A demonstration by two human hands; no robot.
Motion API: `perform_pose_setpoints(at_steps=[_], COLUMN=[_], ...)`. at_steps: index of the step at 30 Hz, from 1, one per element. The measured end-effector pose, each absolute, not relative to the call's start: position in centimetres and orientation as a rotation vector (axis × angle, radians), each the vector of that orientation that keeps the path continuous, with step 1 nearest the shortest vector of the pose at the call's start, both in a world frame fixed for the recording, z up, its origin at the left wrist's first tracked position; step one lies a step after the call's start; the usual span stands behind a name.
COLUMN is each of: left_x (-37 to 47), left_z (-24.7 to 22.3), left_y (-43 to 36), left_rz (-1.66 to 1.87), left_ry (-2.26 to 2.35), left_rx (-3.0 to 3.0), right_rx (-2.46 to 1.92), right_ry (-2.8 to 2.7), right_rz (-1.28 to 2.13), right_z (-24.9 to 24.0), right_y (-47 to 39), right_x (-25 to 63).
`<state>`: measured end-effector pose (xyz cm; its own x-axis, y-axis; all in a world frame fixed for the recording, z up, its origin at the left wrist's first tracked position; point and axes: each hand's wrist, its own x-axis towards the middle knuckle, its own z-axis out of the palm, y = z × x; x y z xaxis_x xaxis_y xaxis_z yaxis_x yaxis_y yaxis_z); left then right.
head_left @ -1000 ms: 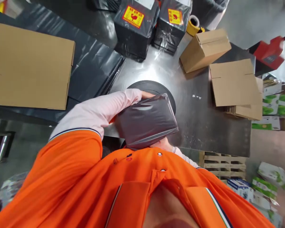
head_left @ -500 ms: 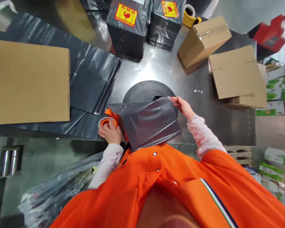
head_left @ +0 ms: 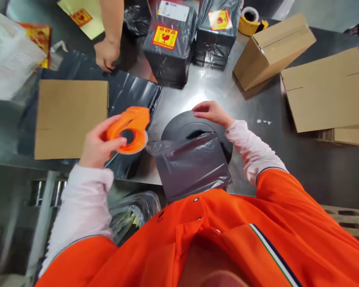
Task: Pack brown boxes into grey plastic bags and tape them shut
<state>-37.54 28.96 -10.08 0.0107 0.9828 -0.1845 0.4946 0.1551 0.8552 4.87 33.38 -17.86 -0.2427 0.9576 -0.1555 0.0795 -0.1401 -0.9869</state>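
Head camera view: an orange shirt (head_left: 155,239) fills the near edge, and just beyond it a dark plastic-wrapped parcel (head_left: 194,167) overlaps the near part of a round black turntable (head_left: 175,125) on a metal table (head_left: 263,155). Left of the parcel, apart from it, the person's left hand (head_left: 100,141) grips an orange tape dispenser (head_left: 137,117). The right hand (head_left: 211,112) is over the turntable's far rim, fingers together and slightly bent; whether it pinches anything cannot be told. Flat cardboard (head_left: 71,119) lies on black plastic bags (head_left: 134,89) at left. Farther off stand a cardboard box (head_left: 272,52) and two black-wrapped parcels (head_left: 167,59) with red-and-yellow stickers (head_left: 165,37); a co-worker's hand (head_left: 107,54) is near the bags' far edge.
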Motion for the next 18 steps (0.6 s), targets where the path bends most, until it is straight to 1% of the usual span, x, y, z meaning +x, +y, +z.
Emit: perform_pose_setpoints(at_steps=[2, 4, 8, 14, 16, 18], left_x=[-33.8, -30.1, -25.2, -22.5, -22.2, -22.2], left_z=[-10.0, -10.8, -13.2, -15.2, -16.0, -17.1], left_y=[33.0, 36.1, 38.8, 39.1, 39.7, 40.7], left_rz=[0.713, 0.646, 0.530, 0.556, 0.563, 0.495], left_ry=[1.344, 1.167, 1.025, 0.930, 0.845, 0.792], left_rx=[1.219, 1.081, 1.066, 0.789, 0.690, 0.659], right_rx=[-1.102, -1.052, -1.128, -1.341, -1.325, -1.276], right_ry=[-1.349, -1.342, -1.292, -1.256, -1.278, -1.292], right_rz=[1.506, 1.475, 1.282, 1.005, 1.006, 1.072], right_z=[-17.1, -16.8, -17.3, -18.8, -19.6, -20.5], right_y=[34.6, 35.4, 36.2, 36.0, 35.6, 35.2], right_x=[2.6, 1.2, 1.3, 2.5, 2.8, 3.7])
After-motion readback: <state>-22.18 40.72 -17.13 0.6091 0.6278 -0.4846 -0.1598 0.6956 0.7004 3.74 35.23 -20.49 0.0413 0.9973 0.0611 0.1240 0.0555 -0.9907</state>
